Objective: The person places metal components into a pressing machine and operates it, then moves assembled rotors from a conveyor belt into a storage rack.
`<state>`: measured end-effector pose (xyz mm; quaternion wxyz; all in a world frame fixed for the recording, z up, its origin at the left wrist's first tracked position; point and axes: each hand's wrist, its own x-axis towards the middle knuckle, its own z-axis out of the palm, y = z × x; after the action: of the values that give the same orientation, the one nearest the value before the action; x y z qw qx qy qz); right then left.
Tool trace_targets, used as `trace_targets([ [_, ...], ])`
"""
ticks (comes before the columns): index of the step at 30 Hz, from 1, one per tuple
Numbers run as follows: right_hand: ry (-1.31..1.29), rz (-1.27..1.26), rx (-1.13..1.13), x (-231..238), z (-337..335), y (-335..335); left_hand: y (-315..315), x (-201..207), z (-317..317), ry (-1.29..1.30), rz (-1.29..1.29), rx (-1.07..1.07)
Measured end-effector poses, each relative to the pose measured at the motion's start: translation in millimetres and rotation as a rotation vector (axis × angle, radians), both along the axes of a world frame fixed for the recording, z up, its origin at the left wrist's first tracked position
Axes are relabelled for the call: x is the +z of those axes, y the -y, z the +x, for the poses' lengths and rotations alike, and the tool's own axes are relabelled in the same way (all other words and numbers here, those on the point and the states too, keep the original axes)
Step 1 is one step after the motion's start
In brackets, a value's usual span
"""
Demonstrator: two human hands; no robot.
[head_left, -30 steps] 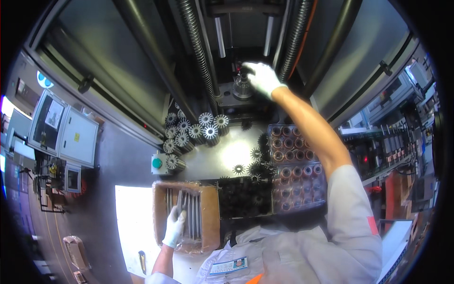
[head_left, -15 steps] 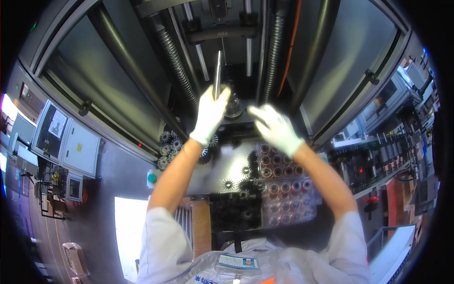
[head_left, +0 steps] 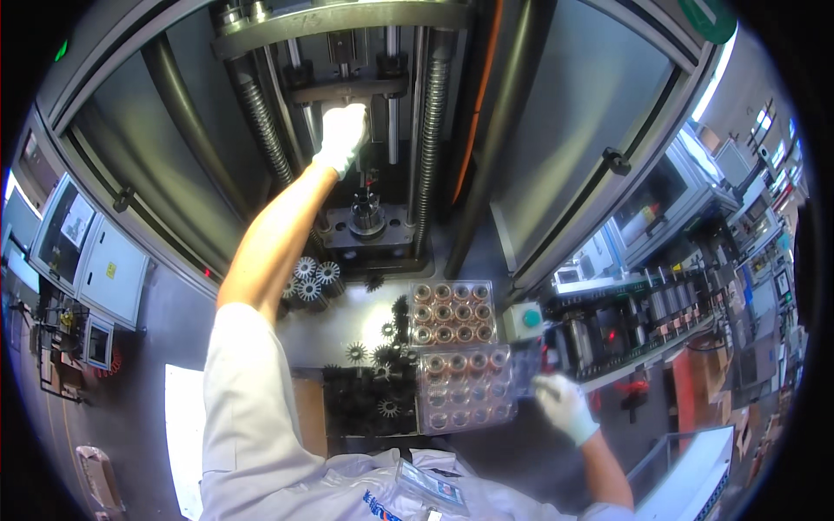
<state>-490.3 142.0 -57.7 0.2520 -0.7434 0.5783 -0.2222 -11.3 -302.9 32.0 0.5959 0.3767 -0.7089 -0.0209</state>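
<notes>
My left hand (head_left: 345, 137), in a white glove, is raised into the press and closed just under its upper crosshead (head_left: 349, 89). The slim metal shaft seen in it half a second ago is now hidden by the fist. Below the hand, a round metal fixture (head_left: 367, 219) stands on the press base plate (head_left: 334, 236). My right hand (head_left: 566, 406), also gloved, is down at the right with its fingers loosely apart and nothing visible in them. It is nearest the right edge of the lower clear tray (head_left: 512, 415), which has round pockets holding copper-coloured ring parts in its back row.
Another clear tray (head_left: 492, 314) of copper-wound parts lies behind. Toothed cores (head_left: 327, 273) stand at the left of the bench, with several dark ones (head_left: 387, 406) near its front. A green button box (head_left: 526, 321) sits right of the trays. Vertical press columns (head_left: 432, 130) flank the work area.
My left hand has gone up and forward to the press crosshead, and the shaft has dropped from sight. My right hand has swung back from the fixture to beside the lower tray. The view has shifted right.
</notes>
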Motion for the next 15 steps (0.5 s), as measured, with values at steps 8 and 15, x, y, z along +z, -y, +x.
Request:
trace_targets([
  [8,0.169,-0.076,-0.097,17,-1,42,-68,35,-97,-0.429,0.593,-0.232],
  [15,0.146,-0.451,-0.178,29,-1,99,-252,6,-43,-0.009,0.388,0.134],
])
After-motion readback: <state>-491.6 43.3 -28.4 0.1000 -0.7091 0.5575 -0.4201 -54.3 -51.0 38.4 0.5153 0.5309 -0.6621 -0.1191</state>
